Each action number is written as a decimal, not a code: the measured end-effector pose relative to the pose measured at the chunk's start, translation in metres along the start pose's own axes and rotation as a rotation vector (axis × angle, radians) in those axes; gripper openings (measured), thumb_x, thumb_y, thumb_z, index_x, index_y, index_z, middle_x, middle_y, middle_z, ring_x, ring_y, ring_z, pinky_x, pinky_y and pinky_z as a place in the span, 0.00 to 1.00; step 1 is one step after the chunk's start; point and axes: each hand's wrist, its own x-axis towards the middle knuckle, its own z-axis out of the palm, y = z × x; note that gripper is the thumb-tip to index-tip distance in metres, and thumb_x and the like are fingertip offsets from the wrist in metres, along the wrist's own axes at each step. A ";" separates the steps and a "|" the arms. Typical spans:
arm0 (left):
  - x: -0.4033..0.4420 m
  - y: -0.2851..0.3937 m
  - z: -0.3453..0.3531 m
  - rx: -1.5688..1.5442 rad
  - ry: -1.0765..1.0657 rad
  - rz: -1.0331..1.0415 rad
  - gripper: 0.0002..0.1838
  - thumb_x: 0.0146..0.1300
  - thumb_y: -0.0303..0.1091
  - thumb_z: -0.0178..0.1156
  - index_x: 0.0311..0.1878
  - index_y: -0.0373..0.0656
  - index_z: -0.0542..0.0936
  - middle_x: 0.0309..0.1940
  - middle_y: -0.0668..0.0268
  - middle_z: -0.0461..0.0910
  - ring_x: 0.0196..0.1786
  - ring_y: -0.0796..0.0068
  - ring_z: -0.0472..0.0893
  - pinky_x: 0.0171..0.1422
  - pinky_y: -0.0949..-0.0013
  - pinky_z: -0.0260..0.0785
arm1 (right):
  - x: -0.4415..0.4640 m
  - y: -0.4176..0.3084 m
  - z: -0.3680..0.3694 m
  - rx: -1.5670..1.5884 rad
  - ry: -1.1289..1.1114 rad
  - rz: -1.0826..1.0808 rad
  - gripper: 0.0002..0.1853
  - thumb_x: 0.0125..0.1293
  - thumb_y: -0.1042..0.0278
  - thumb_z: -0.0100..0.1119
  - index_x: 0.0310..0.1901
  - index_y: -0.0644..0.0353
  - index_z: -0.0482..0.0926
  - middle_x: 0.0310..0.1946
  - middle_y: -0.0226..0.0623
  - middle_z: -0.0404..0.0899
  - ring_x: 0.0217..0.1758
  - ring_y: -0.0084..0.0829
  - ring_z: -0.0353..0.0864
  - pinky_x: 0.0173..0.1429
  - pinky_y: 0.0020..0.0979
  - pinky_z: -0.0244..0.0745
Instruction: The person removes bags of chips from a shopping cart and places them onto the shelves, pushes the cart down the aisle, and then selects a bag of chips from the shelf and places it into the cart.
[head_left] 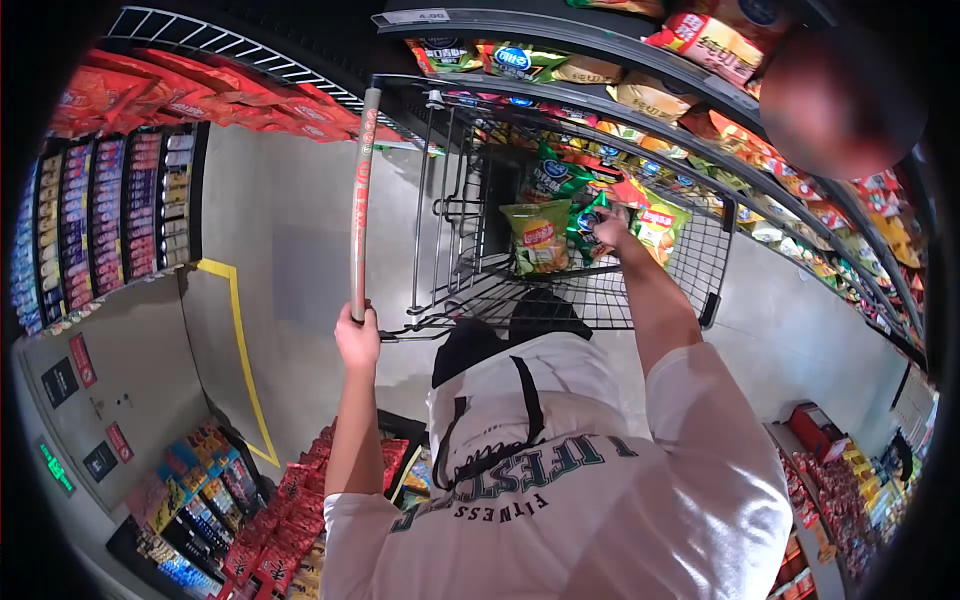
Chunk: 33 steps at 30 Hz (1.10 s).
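Note:
My left hand [358, 335] is closed around the near end of the shopping cart's handle [362, 200]. Inside the wire shopping cart [690, 285], my right hand [611, 227] grips the edge of a dark green chip bag [586, 226]; part of its fingers is hidden. Left of that bag lies a light green chip bag [540, 238], and another yellow-green chip bag [660, 228] rests to the right. A green bag with a blue label [553, 175] and more bags sit behind them, partly covered.
Shelves of snack bags [660, 100] run along the cart's far side. Red packages [215, 95] fill a rack at upper left, near a shelf of cans [110, 200]. Red packets [285, 520] stand close behind my left arm. Yellow tape [240, 340] marks the grey floor.

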 end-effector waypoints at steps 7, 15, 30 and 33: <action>0.009 -0.013 0.002 0.002 0.041 0.051 0.13 0.60 0.34 0.61 0.44 0.38 0.84 0.32 0.49 0.84 0.39 0.52 0.86 0.48 0.58 0.75 | 0.057 0.041 0.058 0.309 0.033 -0.076 0.23 0.66 0.53 0.63 0.60 0.51 0.79 0.59 0.54 0.77 0.62 0.49 0.77 0.64 0.41 0.73; 0.019 -0.024 0.000 0.054 0.024 0.042 0.14 0.59 0.38 0.62 0.45 0.42 0.84 0.34 0.49 0.85 0.42 0.49 0.85 0.50 0.55 0.75 | -0.041 0.039 0.066 0.359 0.381 -0.299 0.17 0.60 0.60 0.64 0.46 0.63 0.82 0.46 0.58 0.82 0.48 0.53 0.83 0.52 0.46 0.77; 0.027 -0.044 -0.007 -0.137 -0.059 0.134 0.25 0.60 0.40 0.66 0.59 0.41 0.77 0.44 0.50 0.81 0.49 0.53 0.81 0.55 0.55 0.72 | -0.242 -0.056 -0.021 0.677 0.700 -0.346 0.20 0.66 0.68 0.59 0.58 0.65 0.79 0.58 0.51 0.77 0.59 0.43 0.79 0.65 0.33 0.71; 0.045 -0.073 0.010 -0.514 -0.041 0.167 0.38 0.61 0.38 0.69 0.70 0.40 0.63 0.55 0.56 0.67 0.58 0.62 0.68 0.64 0.59 0.63 | -0.279 -0.096 -0.047 0.685 0.902 -0.501 0.13 0.66 0.71 0.61 0.50 0.64 0.83 0.52 0.49 0.82 0.56 0.42 0.81 0.64 0.35 0.72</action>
